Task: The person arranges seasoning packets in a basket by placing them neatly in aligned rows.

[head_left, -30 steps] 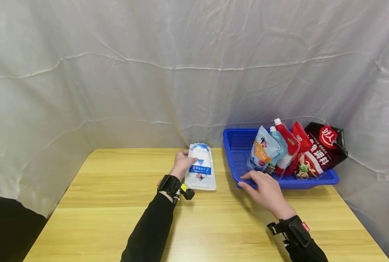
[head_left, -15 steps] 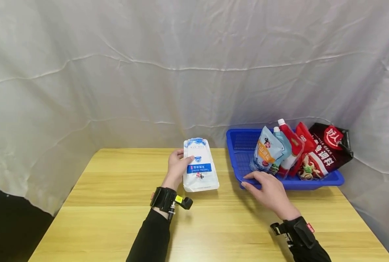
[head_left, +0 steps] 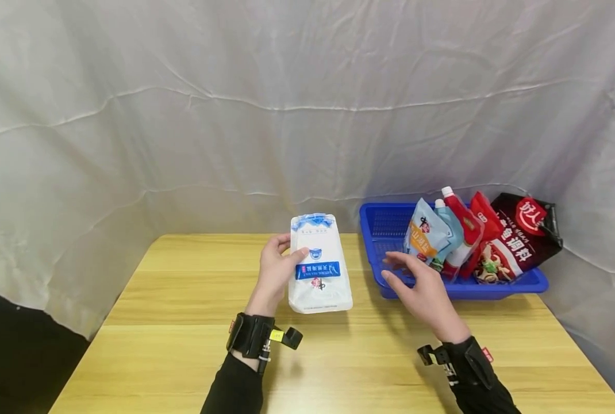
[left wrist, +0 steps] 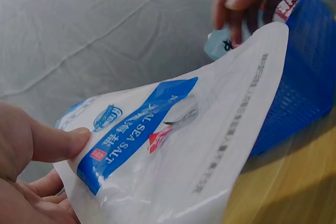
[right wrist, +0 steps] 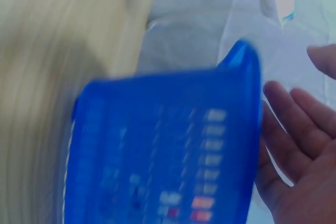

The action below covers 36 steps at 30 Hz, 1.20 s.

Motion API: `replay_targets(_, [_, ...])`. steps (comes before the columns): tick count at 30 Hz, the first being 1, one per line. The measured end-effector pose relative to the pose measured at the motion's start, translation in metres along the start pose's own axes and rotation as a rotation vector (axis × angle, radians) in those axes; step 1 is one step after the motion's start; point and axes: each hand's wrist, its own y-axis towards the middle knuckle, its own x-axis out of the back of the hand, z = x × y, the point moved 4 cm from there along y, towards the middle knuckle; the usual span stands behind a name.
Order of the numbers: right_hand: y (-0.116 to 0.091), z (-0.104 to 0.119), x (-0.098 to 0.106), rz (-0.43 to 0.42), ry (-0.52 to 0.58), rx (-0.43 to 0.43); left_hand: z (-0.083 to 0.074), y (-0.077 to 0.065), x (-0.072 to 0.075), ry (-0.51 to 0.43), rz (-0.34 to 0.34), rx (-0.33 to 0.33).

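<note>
My left hand (head_left: 273, 270) pinches a white and blue bag of sea salt (head_left: 320, 293) by its left edge. The thumb lies on the printed front, while the other fingers go behind. The label reads upside down in the head view, and a shadow shows below the raised bag. Loosely bent and holding nothing, my right hand (head_left: 421, 290) hovers at the near left corner of a blue plastic basket (head_left: 385, 221). In the right wrist view its fingers (right wrist: 294, 124) are spread beside the rim; whether they touch it I cannot tell.
Several packs lean in the basket's right part: a light blue pouch (head_left: 426, 230), a teal capped pouch (head_left: 452, 224), a red capped pouch (head_left: 465, 221), a red packet (head_left: 485, 215) and a black seasoning bag (head_left: 525, 241). A grey curtain (head_left: 266, 149) stands behind the wooden table (head_left: 193, 299).
My left hand has lifted the salt bag off the table and brought it slightly nearer. My right hand has come up off the basket's rim and its fingers have parted.
</note>
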Motion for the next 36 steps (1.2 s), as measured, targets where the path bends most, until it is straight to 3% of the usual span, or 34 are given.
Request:
replay_targets(4, [0.005, 0.013, -0.006, 0.003, 0.111, -0.015, -0.005, -0.010, -0.003, -0.019, 0.068, -0.027])
replay_targets(10, [0.013, 0.027, -0.024, 0.088, 0.300, -0.105, -0.011, -0.022, -0.009, -0.043, 0.163, -0.048])
replay_targets(21, [0.016, 0.043, -0.048, 0.212, 0.622, -0.324, -0.012, -0.034, -0.008, -0.040, 0.201, -0.077])
replay_targets(28, [0.016, 0.046, -0.054, 0.212, 0.696, -0.399, -0.008, -0.036, -0.009, -0.026, 0.208, -0.060])
replay_targets(36, [0.015, 0.045, -0.055, 0.161, 0.734, -0.406, -0.007, -0.036, -0.009, 0.006, 0.261, -0.035])
